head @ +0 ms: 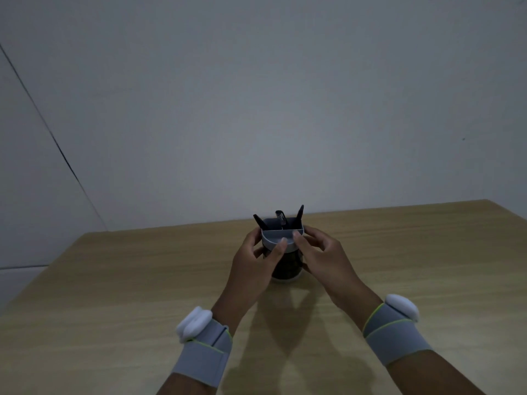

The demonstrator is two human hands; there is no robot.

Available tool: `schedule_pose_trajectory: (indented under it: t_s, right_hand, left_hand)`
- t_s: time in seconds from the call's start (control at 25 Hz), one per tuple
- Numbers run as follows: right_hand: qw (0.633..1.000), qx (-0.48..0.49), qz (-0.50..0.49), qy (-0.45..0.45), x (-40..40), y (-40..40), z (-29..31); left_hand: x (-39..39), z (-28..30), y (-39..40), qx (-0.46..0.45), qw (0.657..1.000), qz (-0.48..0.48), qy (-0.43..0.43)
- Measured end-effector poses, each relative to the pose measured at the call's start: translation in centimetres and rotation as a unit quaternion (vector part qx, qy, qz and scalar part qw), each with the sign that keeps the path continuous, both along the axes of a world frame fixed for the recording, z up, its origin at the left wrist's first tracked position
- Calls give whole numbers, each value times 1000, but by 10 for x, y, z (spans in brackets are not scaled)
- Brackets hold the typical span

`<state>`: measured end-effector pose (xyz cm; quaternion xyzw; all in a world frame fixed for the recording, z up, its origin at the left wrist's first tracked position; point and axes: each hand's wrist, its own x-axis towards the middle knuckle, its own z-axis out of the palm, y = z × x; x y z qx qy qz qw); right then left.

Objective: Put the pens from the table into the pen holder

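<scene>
A round pen holder (281, 238) with a grey rim and dark body stands upright in the middle of the wooden table (142, 280). Three dark pens (281, 218) stick up from its rear compartment; the front half-round compartment looks empty. My left hand (253, 260) wraps the holder's left side with the thumb on the front rim. On the right side my right hand (322, 252) cups it, thumb also on the rim. Both hands touch the holder.
The table's back edge meets a plain grey wall (256, 109) just behind the holder. Grey wrist bands with white pods sit on both forearms. The table's left edge runs diagonally at the left.
</scene>
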<state>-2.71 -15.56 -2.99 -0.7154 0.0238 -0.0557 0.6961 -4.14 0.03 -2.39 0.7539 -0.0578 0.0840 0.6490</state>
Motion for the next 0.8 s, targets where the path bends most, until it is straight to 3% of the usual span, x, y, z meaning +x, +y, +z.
schedule_pose_trajectory:
  t_s: [0.8]
  right_hand:
    - [999, 18, 8, 30, 8, 0, 1]
  left_hand:
    - [10, -11, 6, -59, 997, 18, 52]
